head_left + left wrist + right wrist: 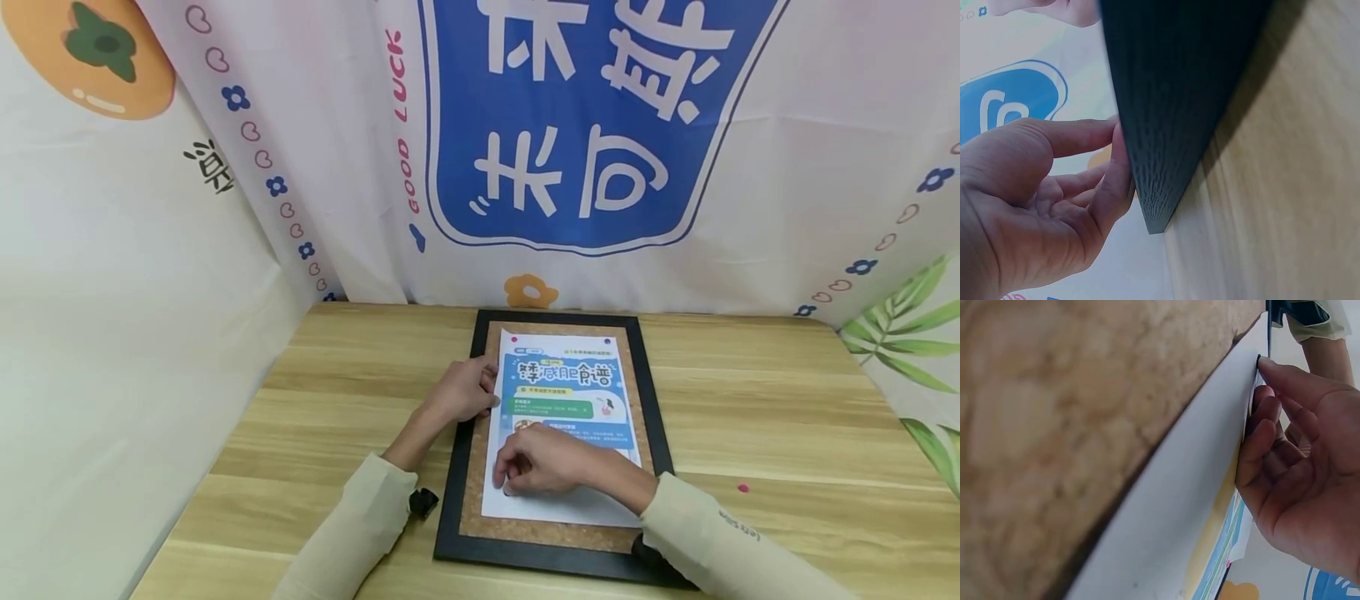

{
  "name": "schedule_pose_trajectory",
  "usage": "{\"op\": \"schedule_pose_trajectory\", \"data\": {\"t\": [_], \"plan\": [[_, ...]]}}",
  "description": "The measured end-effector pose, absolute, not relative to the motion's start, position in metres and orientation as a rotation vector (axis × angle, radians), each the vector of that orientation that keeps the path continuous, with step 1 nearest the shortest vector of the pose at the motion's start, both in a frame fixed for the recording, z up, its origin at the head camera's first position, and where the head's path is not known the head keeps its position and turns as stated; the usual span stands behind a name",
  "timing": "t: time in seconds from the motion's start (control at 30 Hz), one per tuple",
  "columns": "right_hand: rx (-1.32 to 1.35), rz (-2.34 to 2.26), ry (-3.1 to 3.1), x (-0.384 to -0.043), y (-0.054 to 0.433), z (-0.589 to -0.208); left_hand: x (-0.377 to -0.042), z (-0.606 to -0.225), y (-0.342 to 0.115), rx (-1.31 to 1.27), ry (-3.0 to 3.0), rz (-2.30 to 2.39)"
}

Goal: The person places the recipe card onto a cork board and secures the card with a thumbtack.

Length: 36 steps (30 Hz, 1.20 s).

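Note:
A printed sheet (566,383) with a blue, Chinese-lettered design lies on a black-framed cork board (472,475). One pink thumbtack (514,339) and one dark blue thumbtack (607,341) sit at its top corners. My right hand (546,460) is over the sheet's lower left, its thumb straight and its other fingers loosely bent against the paper. A small dark tack-like piece (1259,359) shows under the thumb tip, mostly hidden. My left hand (467,390) reaches across the frame's left side (1160,119), fingertips at the sheet's left edge; the frame partly hides them in the left wrist view.
A loose pink thumbtack (743,488) lies on the wood-grain table (780,400), right of the board. Behind the table hangs a printed white cloth (360,192) with a large blue emblem. Black straps with devices are on both wrists.

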State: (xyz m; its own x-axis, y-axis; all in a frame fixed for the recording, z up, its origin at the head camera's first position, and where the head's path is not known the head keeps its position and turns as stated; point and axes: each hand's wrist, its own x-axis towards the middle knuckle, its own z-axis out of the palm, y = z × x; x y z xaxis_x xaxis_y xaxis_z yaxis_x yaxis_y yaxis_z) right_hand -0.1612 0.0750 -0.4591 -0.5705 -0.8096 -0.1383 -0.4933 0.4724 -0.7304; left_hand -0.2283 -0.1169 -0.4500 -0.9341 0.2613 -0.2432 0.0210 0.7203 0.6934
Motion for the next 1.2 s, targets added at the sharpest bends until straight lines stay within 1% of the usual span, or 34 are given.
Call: {"op": "schedule_pose_trajectory", "data": {"t": [0.3,0.6,0.9,1.2], "plan": [[-1.072,-0.852,2.246,-0.161,0.087,-0.452,-0.227,-0.451,-0.118,0.228,2.595,1.067],[-1.002,-0.834,2.301,-0.157,0.119,-0.44,-0.226,-0.45,-0.116,0.228,2.615,1.054],[-0.954,-0.843,2.321,-0.151,0.146,-0.44,-0.226,-0.451,-0.116,0.213,2.616,1.05],[-0.866,-0.916,2.38,-0.146,0.182,-0.441,-0.225,-0.451,-0.117,0.284,2.629,1.071]]}}
